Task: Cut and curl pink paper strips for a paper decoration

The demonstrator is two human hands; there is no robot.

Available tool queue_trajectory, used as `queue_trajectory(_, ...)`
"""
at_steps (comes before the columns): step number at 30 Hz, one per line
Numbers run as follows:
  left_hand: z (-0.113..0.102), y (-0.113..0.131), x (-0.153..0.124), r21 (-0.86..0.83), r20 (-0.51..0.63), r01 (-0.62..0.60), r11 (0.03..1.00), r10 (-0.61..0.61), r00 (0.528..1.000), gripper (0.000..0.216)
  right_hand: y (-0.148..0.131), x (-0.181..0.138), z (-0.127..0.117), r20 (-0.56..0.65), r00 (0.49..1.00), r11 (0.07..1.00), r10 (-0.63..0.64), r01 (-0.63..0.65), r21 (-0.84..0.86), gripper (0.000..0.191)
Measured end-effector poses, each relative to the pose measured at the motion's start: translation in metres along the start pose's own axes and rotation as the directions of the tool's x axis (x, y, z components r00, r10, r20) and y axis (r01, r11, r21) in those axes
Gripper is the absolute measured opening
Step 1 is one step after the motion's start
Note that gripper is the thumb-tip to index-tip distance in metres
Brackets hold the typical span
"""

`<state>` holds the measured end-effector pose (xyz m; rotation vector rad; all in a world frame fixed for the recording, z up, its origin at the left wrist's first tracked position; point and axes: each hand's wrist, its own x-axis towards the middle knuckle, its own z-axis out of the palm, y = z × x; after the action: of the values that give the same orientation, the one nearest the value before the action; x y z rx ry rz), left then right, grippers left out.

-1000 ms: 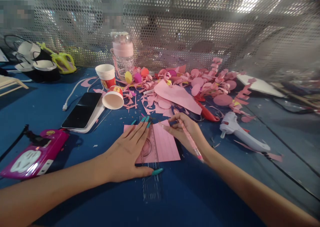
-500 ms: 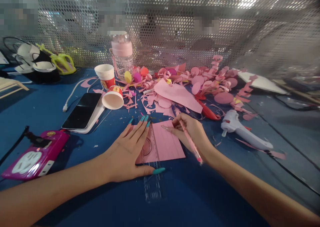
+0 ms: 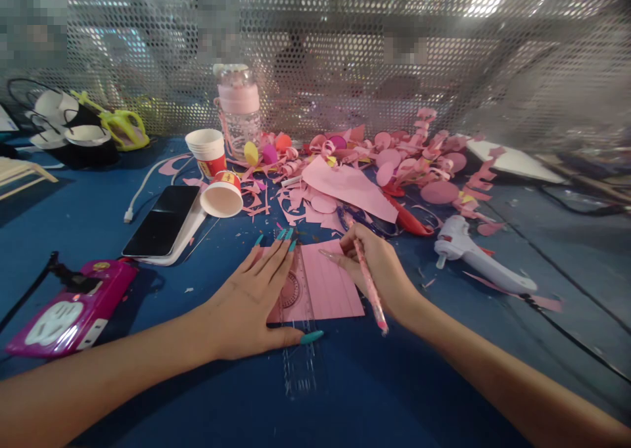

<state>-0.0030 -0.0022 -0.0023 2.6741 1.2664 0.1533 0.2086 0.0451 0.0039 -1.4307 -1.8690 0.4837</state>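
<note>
My left hand (image 3: pixel 249 300) lies flat with fingers spread, pressing a clear plastic ruler (image 3: pixel 298 343) onto a pink sheet of paper (image 3: pixel 329 287) on the blue table (image 3: pixel 345 395). The sheet carries several ruled lines. My right hand (image 3: pixel 377 270) is closed around a pink pencil (image 3: pixel 371 289), its tip hidden behind the fingers at the sheet's upper right part, just right of the ruler.
A white glue gun (image 3: pixel 476 254) lies to the right with its cord. Pink paper scraps and circles (image 3: pixel 394 165) are heaped behind, with red scissors (image 3: pixel 409 219). Paper cups (image 3: pixel 221 195), a phone (image 3: pixel 162 219), a pink bottle (image 3: pixel 240 110) and a magenta power strip (image 3: pixel 64 310) stand left. Perforated metal screen at back.
My right hand has tilted the pencil more upright, and the pink sheet has shifted slightly rightward under it. My left hand keeps pressing the ruler in place.
</note>
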Motion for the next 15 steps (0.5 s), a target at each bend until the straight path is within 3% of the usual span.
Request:
queue_trajectory(10,-0.003,0.002,0.002,-0.005,0.054,0.022,1.000,-0.022,0.998,0.097,0.009,-0.001,0.003,0.009,0.999,0.999,-0.036,0.036,-0.003,0.029)
queue_trajectory(15,-0.002,0.001,0.001,0.002,0.017,0.016,1.000,-0.016,1.000,0.096,0.011,-0.002,0.005,-0.004,0.999,0.998,-0.053,0.053,-0.027,0.025)
